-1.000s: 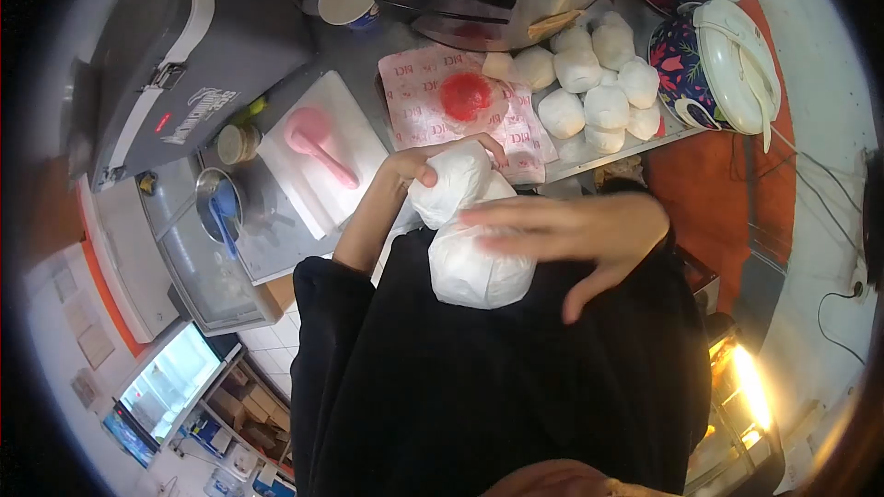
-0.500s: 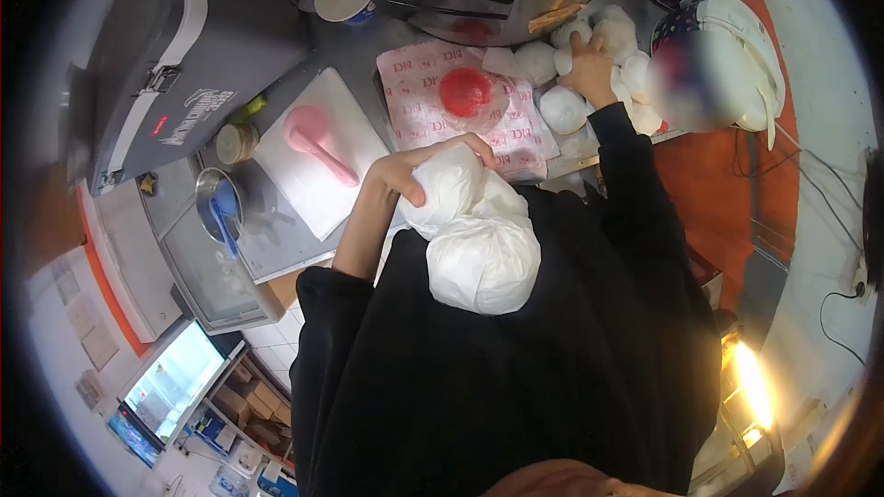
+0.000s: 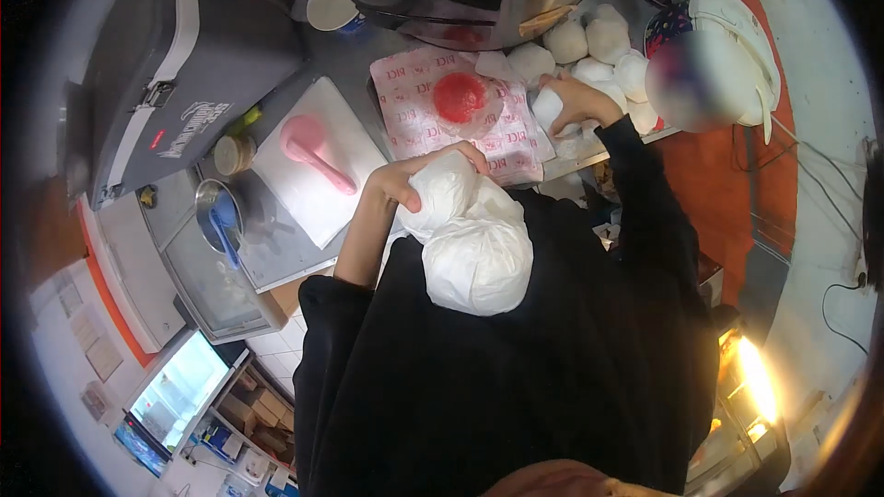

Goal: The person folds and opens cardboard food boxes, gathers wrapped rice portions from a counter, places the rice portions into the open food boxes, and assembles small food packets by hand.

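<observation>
My left hand (image 3: 410, 182) is wrapped round several round white paper-wrapped bundles (image 3: 479, 265), holding them against the front of the black top. Part of its fingers is hidden behind them. At the counter's right side my right hand (image 3: 587, 103) has its fingers closed round one more white bundle (image 3: 547, 110). Beside that hand lies a pile of similar white bundles (image 3: 608, 39). Between the hands, red-printed wrapping paper (image 3: 405, 92) lies in a stack with a round red patch (image 3: 459, 98) on it.
A pink rice paddle (image 3: 318, 155) rests on white paper (image 3: 290, 193). Left of it stand a metal bowl (image 3: 204, 212) with a blue-handled utensil, a small jar (image 3: 234, 156) and a large grey box (image 3: 198, 83). A big cooker (image 3: 470, 23) and a white tub (image 3: 331, 5) are behind.
My right hand has come down and slightly nearer from the top of the pile, and its fingers have closed round a bundle. The left hand still holds its bundles.
</observation>
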{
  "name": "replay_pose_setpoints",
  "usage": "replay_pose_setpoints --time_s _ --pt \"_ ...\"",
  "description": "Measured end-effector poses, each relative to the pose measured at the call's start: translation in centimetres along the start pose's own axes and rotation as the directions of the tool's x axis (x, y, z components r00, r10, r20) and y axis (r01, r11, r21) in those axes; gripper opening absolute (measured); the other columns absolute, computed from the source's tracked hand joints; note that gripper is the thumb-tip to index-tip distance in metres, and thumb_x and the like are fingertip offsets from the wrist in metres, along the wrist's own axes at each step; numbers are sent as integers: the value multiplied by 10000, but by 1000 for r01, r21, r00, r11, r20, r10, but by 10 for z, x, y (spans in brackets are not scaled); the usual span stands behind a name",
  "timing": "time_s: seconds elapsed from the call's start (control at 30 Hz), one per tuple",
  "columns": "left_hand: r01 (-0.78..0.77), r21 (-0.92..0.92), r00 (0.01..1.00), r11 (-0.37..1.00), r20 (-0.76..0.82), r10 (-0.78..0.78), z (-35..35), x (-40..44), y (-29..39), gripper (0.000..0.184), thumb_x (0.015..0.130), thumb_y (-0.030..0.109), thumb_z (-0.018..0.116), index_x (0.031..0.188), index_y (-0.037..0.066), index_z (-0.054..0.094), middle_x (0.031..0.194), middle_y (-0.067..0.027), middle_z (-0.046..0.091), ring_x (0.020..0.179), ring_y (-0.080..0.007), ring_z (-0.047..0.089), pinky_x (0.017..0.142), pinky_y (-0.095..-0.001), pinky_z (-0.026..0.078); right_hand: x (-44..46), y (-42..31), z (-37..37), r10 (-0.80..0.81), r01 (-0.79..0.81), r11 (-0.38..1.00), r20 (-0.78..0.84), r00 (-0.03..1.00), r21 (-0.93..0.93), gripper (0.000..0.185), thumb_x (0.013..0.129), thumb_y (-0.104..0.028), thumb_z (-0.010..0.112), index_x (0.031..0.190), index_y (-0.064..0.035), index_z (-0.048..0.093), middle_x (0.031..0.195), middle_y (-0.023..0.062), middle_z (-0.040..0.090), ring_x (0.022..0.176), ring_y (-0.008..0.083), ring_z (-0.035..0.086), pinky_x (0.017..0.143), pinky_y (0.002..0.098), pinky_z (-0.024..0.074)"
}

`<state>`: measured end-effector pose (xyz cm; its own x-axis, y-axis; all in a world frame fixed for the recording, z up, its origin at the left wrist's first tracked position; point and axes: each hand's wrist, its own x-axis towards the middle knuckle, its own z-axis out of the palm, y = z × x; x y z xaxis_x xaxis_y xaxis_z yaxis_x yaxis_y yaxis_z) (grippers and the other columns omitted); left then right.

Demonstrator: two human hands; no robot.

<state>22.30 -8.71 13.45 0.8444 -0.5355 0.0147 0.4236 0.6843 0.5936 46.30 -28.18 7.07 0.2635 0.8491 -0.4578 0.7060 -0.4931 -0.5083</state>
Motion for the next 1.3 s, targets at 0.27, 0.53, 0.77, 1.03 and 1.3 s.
replay_pose_setpoints --time_s 0.27,0.53,0.77,1.03,1.3 --pt "-53 -32 999 998 -3 53 3 -6 -3 842 481 346 754 1118 -15 336 1073 -121 390 1039 -232 402 871 -321 299 29 10 -15 52 -76 996 408 912 42 834 424 -298 762 1134 -28 418 906 186 551 832 310 547 718 354 438" --pt "-50 -143 995 989 -91 37 4 -13 -7 854 475 324 761 1125 -15 321 1094 -157 399 1038 -245 410 871 -328 307 -38 -33 22 63 11 974 -318 946 225 736 405 -259 744 1031 -27 433 823 174 556 781 289 562 706 335 450" --pt "-72 -200 997 977 -32 67 0 -7 -12 845 479 309 767 1110 -23 315 1113 -190 399 1041 -269 418 871 -336 320 -72 58 46 736 -163 541 -371 567 825 790 486 -319 784 1079 29 396 1004 161 517 891 255 526 746 302 439" --pt "-42 -191 999 981 22 47 2 -1 -12 831 500 292 762 1132 -4 310 1097 -157 412 1037 -232 427 864 -322 337 -64 32 27 555 50 510 -373 744 859 697 500 -255 786 1054 28 471 964 125 554 865 200 540 744 300 436" --pt "-27 -159 999 987 19 31 9 -3 -12 831 503 292 761 1136 0 309 1096 -151 413 1036 -227 429 863 -320 340 -35 12 46 410 -160 903 -688 599 399 852 414 -283 781 1158 -108 402 1050 196 476 963 334 448 871 401 339"
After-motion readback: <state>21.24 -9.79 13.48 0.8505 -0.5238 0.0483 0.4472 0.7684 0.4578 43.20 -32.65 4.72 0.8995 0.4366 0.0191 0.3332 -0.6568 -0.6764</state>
